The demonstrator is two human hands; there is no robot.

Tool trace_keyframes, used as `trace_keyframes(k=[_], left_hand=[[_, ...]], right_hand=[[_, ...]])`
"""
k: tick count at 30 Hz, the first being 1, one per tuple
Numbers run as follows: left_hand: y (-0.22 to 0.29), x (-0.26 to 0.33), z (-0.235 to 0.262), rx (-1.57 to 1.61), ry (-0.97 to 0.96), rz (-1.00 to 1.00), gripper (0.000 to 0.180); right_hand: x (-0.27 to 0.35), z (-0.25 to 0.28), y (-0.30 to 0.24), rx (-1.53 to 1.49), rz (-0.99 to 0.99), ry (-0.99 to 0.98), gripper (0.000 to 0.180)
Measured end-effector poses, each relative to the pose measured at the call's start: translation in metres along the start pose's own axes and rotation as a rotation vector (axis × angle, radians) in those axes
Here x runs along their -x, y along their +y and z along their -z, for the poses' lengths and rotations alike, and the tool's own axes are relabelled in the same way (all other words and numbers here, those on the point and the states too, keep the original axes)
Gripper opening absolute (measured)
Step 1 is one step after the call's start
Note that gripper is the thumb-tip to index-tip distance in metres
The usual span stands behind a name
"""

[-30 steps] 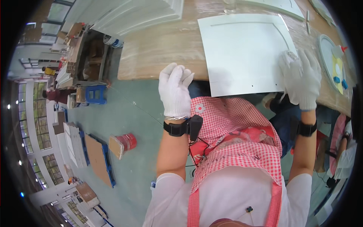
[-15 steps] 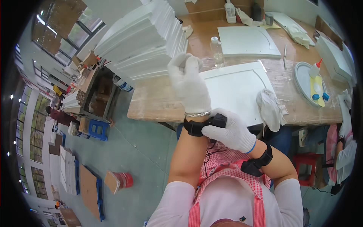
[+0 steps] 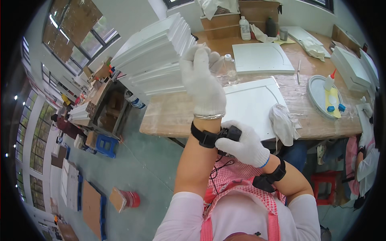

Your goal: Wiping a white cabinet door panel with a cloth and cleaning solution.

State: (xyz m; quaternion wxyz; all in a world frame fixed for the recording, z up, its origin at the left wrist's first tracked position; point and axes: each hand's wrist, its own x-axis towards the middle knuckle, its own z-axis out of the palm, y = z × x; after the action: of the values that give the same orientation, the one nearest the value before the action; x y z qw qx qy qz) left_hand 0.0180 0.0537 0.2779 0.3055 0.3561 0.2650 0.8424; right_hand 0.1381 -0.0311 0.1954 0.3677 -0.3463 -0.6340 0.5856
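We see the left hand (image 3: pixel 203 82) raised upright in front of the camera, in a white knit glove, its fingers (image 3: pixel 197 54) held close together and slightly curled, gripping nothing. Around that wrist sits a black wrist strap (image 3: pixel 204 137) carrying a small black device (image 3: pixel 232 133) on its right side.

The right hand (image 3: pixel 244 143), also gloved in white, is clamped on that device: its fingers wrap over the top and outer side, so the black body peeks out just above the knuckles, pressed between the fingertips and the left wrist. How the thumb sits we cannot tell, since it seems to be tucked underneath. The right wrist wears its own black band (image 3: pixel 270 179) (well apart from the hand's grip, lower toward the elbow).

Behind the hands stands a wooden workbench (image 3: pixel 169 114). On it, just beyond the right hand, lies a white panel (image 3: pixel 251 106) with a raised border, and a crumpled white cloth (image 3: pixel 282 124) hangs over its near right corner. A second white panel (image 3: pixel 261 58) lies farther back. To the left rises a tall stack of white boards (image 3: pixel 150 60), and a clear plastic bottle (image 3: pixel 229 69) stands between the stack and the panels. A round grey tray (image 3: pixel 317 94) with a yellow sheet sits at the right.
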Motion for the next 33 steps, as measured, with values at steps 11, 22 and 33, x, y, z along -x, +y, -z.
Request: trace_keyframes(k=[11,22,33], left_hand=[[0.021,0.003,0.021,0.776,-0.114,0.565,0.017],[-0.008,0.013,0.012,-1.162,-0.686,-0.787,0.01],[-0.083,0.042,0.049,-1.71,-1.067,-1.073,0.008]], right_hand=[[0.015,0.001,-0.001,-0.103,-0.024,-0.166,0.042],[-0.003,0.021,0.031,0.009,-0.039,-0.126,0.043],[0.0,0.023,-0.032,0.631,0.479,0.13,0.018]])
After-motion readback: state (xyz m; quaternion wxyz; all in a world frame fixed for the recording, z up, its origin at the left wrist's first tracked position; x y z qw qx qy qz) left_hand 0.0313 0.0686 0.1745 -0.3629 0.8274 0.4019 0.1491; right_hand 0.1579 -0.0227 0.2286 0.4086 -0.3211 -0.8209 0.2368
